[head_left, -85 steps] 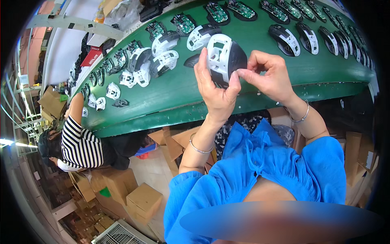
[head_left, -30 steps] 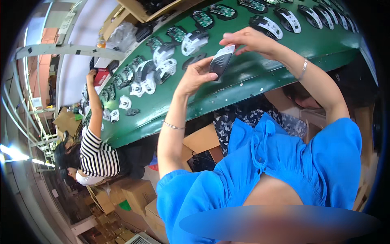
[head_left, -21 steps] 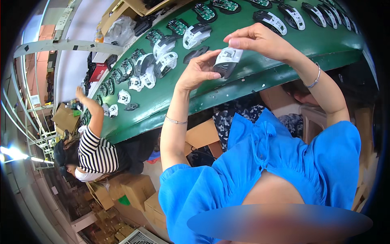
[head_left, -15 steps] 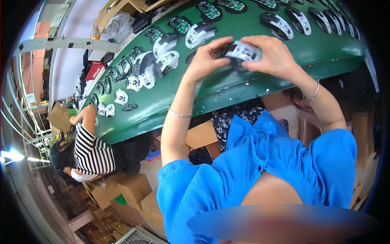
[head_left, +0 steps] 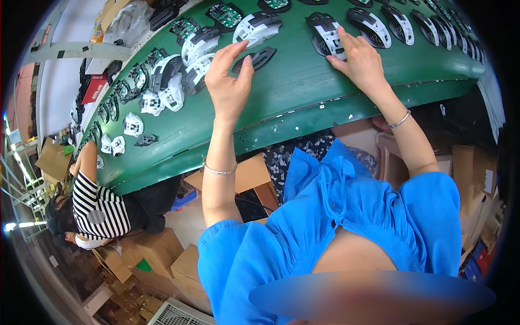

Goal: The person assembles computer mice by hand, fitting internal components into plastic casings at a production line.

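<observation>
A partly assembled computer mouse (head_left: 326,31), black with a white inner frame, stands on the green bench. My right hand (head_left: 362,60) grips its near right side, with the thumb at the near end and the fingers along the side. My left hand (head_left: 228,85) is raised over the bench with thumb and fingers apart, holding nothing. Beside its thumb lies a flat black mouse base (head_left: 259,58). Just beyond the left hand sits a white and black mouse shell (head_left: 255,28).
Several mouse assemblies (head_left: 398,24) form a row to the right. Green circuit boards (head_left: 225,16) and white shell parts (head_left: 172,92) fill the left of the green bench (head_left: 303,81). A co-worker in a striped top (head_left: 100,208) sits at the left, near cardboard boxes (head_left: 160,252).
The mouse held up between both hands is now down on the bench under my right hand. My left hand has let go and moved left. The view has shifted slightly.
</observation>
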Available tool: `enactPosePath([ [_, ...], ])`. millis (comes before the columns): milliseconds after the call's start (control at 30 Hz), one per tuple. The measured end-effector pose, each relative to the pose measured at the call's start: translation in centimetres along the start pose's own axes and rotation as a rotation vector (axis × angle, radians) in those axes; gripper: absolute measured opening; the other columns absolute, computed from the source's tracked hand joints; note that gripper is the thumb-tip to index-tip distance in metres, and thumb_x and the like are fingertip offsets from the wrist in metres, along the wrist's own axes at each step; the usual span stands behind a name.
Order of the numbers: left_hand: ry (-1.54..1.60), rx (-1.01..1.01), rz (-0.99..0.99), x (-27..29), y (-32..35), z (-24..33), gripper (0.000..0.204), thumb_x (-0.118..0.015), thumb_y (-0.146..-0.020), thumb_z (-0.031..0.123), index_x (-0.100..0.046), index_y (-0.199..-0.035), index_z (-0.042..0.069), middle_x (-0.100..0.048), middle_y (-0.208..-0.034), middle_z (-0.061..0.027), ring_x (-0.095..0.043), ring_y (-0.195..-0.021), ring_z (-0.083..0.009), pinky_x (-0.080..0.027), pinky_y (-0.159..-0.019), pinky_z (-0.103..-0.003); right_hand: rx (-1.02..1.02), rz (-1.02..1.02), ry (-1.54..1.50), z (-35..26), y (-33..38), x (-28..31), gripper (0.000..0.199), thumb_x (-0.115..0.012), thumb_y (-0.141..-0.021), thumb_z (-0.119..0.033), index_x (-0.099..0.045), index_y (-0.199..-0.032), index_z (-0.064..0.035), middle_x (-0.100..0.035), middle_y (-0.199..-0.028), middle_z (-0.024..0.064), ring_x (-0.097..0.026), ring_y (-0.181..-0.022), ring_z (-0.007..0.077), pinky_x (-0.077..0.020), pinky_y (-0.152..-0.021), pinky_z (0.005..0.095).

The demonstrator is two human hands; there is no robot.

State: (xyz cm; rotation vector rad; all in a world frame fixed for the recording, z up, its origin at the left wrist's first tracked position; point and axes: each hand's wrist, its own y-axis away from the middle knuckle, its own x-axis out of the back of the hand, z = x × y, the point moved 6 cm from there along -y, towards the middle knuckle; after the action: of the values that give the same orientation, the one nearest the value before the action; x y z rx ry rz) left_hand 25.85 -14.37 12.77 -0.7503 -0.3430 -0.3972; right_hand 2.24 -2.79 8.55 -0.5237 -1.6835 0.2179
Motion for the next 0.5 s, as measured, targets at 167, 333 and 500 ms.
enactPosePath([
  [167, -0.056, -0.073, 0.104, 1.3, -0.3, -0.9, 0.025, -0.057, -0.081, -0.007, -0.065, -0.104, -0.001, -0.066, -0.095, -0.0083, -0.063, -0.090, -0.0144, -0.049, -0.081, -0.025, 0.048, 0.061, -0.020, 0.4, 0.3, 0.5, 0.059, -0.073, -0.072, -0.036, -0.057, -0.118, -0.0020, -0.064, -0.104, 0.0109, -0.061, -0.085, 0.0257, -0.0527, -0.069, 0.0352],
  [333, -0.158, -0.037, 0.146, 2.4, 0.9, -1.6, 0.025, -0.060, -0.076, -0.001, -0.066, -0.100, 0.003, -0.066, -0.093, -0.0130, -0.065, -0.086, -0.0260, -0.049, -0.078, -0.032, -0.090, -0.040, 0.165, 0.3, -1.3, 1.7, 0.061, -0.073, -0.072, -0.039, -0.056, -0.121, -0.0074, -0.063, -0.107, 0.0099, -0.060, -0.093, 0.0245, -0.0520, -0.074, 0.0363],
  [500, -0.220, 0.014, 0.152, 2.6, -0.2, -1.5, 0.024, -0.061, -0.075, 0.000, -0.065, -0.099, 0.002, -0.065, -0.092, -0.0131, -0.065, -0.085, -0.0261, -0.050, -0.077, -0.033, 0.257, -0.030, -0.144, -6.8, -2.5, 2.4, 0.045, -0.069, -0.076, -0.025, -0.059, -0.116, -0.0096, -0.063, -0.110, 0.0044, -0.055, -0.106, 0.0232, -0.0491, -0.085, 0.0365],
])
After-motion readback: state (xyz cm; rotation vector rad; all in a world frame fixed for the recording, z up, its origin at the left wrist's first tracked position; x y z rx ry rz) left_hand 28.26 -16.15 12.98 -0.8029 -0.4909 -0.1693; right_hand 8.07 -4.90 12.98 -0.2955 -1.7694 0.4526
